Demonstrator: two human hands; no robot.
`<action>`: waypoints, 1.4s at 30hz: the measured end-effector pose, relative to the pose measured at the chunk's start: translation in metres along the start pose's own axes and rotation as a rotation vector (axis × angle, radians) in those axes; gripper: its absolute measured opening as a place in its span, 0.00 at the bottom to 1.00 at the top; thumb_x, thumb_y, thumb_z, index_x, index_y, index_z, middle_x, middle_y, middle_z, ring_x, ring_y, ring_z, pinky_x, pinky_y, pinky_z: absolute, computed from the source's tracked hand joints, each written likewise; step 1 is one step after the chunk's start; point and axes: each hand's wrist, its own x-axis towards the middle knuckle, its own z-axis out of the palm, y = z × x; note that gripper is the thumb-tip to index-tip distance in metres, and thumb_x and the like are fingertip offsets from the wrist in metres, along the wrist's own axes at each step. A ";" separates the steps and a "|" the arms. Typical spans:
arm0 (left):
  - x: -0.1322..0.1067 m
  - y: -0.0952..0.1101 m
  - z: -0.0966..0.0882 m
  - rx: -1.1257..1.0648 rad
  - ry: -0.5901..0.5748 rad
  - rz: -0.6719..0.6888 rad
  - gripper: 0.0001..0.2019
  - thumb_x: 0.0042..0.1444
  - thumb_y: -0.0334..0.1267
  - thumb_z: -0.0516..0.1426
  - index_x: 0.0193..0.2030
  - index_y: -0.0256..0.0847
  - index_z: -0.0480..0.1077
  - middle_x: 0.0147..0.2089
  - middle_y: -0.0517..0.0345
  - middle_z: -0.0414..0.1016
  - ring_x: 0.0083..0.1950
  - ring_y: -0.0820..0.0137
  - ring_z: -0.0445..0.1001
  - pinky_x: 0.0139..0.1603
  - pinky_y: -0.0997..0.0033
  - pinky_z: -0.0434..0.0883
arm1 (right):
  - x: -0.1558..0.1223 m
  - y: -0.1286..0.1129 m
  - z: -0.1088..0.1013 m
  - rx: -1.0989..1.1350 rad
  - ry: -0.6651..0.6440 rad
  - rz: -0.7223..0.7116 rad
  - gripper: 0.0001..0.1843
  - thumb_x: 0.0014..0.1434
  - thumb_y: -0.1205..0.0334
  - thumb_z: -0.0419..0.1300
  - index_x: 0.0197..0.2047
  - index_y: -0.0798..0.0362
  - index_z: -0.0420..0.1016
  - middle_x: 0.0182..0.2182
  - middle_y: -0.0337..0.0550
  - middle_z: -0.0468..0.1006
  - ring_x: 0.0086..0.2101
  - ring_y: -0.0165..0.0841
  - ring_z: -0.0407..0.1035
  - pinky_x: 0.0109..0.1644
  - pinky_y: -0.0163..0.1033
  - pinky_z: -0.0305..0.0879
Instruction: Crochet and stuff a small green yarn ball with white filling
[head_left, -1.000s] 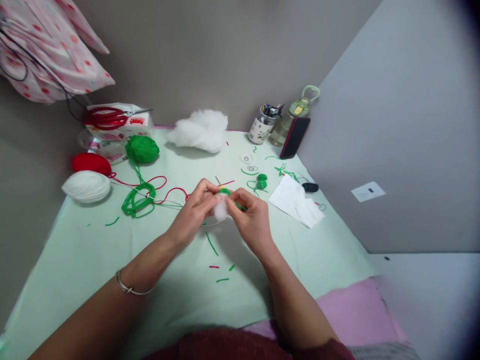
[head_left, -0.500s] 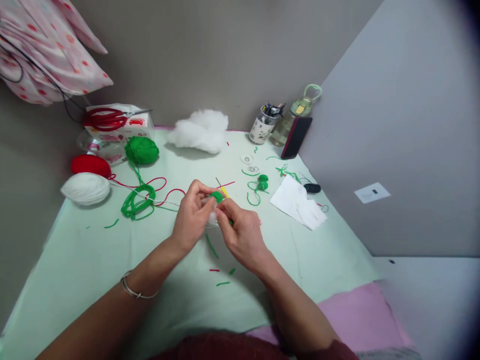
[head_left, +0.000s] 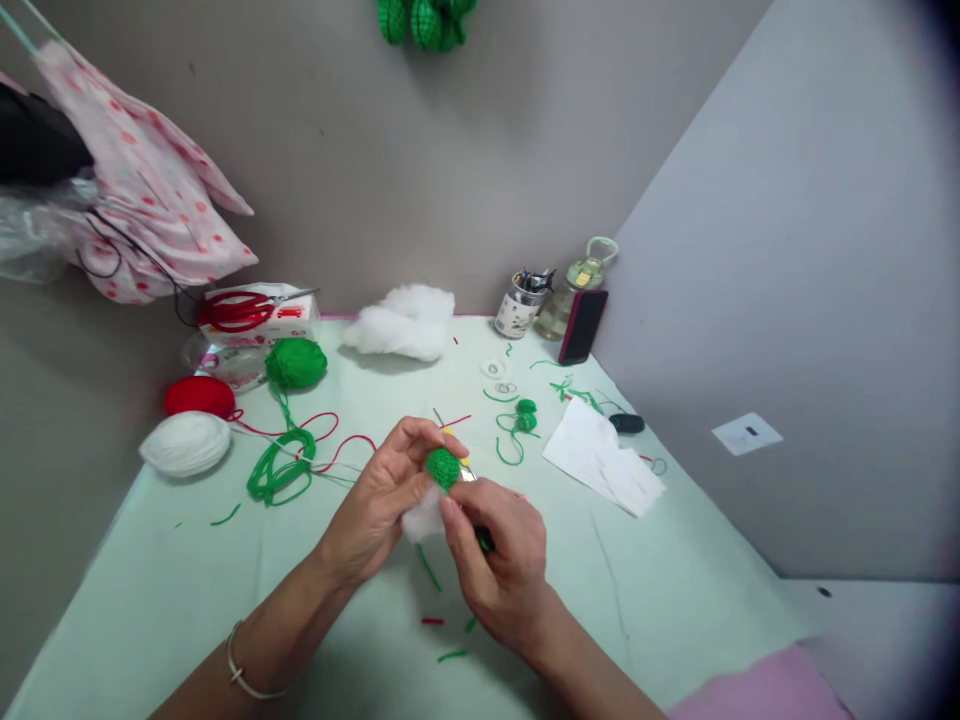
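Green crocheted piece [head_left: 442, 467] is gripped by the left hand [head_left: 373, 500] and right hand [head_left: 504, 562], white stuffing [head_left: 422, 519] at its near side.

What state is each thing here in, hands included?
Left hand, holding green crocheted piece
Green crocheted piece, held, rounded side showing
Right hand, at the piece's edge, grip partly hidden
White tuft, fluffy, between the hands
Green yarn ball, wound, strand trailing
Phone, propped up, screen dark
Bottle, standing, carry loop raised
Pen cup, upright, filled
Paper, lying, ragged-edged
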 end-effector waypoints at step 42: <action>-0.012 -0.009 0.018 0.977 -0.181 0.736 0.31 0.66 0.20 0.54 0.67 0.58 0.71 0.55 0.57 0.76 0.54 0.72 0.79 0.55 0.77 0.79 | 0.018 0.019 -0.050 0.717 -0.289 0.564 0.24 0.64 0.39 0.59 0.31 0.52 0.75 0.24 0.37 0.65 0.24 0.28 0.56 0.26 0.35 0.53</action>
